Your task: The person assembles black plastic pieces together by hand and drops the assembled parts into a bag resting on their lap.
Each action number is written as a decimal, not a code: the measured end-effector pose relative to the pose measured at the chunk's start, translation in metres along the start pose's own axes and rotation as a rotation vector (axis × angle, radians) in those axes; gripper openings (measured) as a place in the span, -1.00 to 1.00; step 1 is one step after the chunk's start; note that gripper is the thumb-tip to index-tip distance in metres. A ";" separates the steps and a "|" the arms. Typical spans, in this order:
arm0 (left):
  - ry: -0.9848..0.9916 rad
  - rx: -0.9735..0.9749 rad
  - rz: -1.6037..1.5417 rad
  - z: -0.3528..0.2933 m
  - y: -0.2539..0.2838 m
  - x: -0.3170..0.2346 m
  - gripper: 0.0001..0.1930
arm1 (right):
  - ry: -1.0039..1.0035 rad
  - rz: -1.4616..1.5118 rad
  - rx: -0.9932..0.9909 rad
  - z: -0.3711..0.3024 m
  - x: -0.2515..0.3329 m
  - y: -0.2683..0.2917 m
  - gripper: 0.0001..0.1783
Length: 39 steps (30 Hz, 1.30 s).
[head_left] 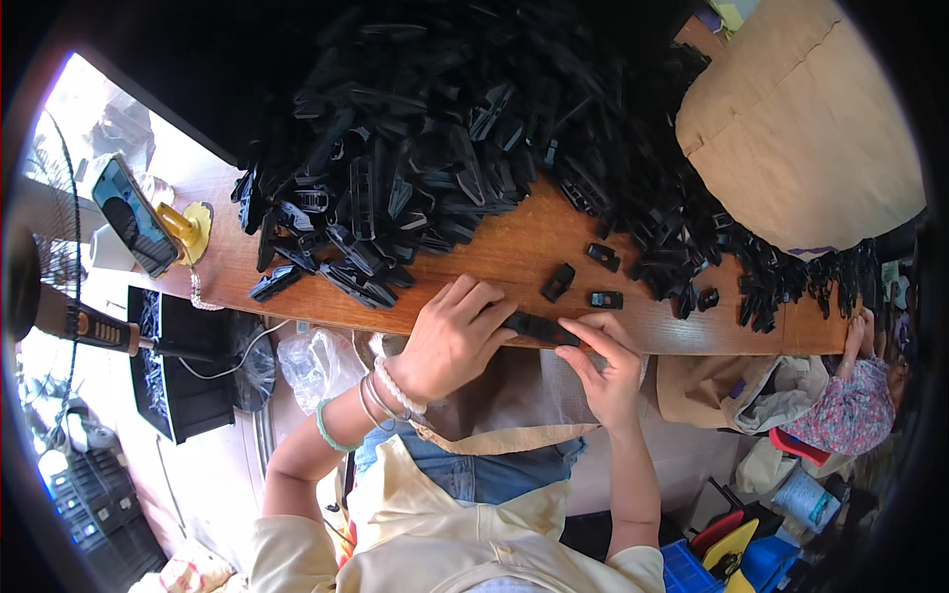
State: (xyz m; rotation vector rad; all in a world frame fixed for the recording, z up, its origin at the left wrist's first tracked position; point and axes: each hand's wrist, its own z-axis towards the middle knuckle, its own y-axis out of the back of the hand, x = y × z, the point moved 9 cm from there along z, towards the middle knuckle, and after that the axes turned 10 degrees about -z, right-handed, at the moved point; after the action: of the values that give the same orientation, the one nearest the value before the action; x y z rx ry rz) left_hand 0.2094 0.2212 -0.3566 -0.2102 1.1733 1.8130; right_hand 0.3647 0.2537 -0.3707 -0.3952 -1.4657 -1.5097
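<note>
At the table's near edge, a long black plastic part (pixel 539 328) spans the gap between my hands. My left hand (pixel 455 331), with bracelets on the wrist, has its fingers closed around the left end. Thumb and fingers of my right hand (pixel 608 371) pinch the other end. Three small black pieces lie just beyond: one squarish (pixel 558 283), one farther back (pixel 602 258), one lying flat (pixel 606 299). A big heap of black plastic parts (pixel 425 168) rises behind them, with longer pieces toward the left.
A phone (pixel 136 217) leans on a yellow stand (pixel 188 229) at the table's left. A large brown paper sack (pixel 801 128) stands far right. Below the edge are a black bin (pixel 158 366) and a clear plastic bag (pixel 318 368). Another person's floral sleeve (pixel 845 410) shows at right.
</note>
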 end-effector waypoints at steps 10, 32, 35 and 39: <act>0.109 0.028 -0.182 -0.002 -0.009 0.017 -0.74 | 0.205 -0.200 0.062 0.013 0.012 -0.013 -0.64; 0.373 -0.340 0.235 -0.068 0.080 0.068 -0.31 | 0.412 -0.498 0.032 0.024 0.045 -0.038 -0.61; 0.372 -0.363 0.225 -0.055 0.070 0.065 -0.35 | 0.486 -0.263 0.176 0.016 0.064 -0.068 -0.59; 0.364 -0.386 0.284 -0.050 0.066 0.060 -0.41 | 0.528 -0.318 0.178 0.021 0.073 -0.092 -0.62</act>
State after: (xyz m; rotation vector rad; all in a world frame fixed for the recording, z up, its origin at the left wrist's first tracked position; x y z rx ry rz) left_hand 0.1094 0.2115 -0.3758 -0.6460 1.1274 2.3153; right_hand 0.2486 0.2267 -0.3633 0.3410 -1.2542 -1.5569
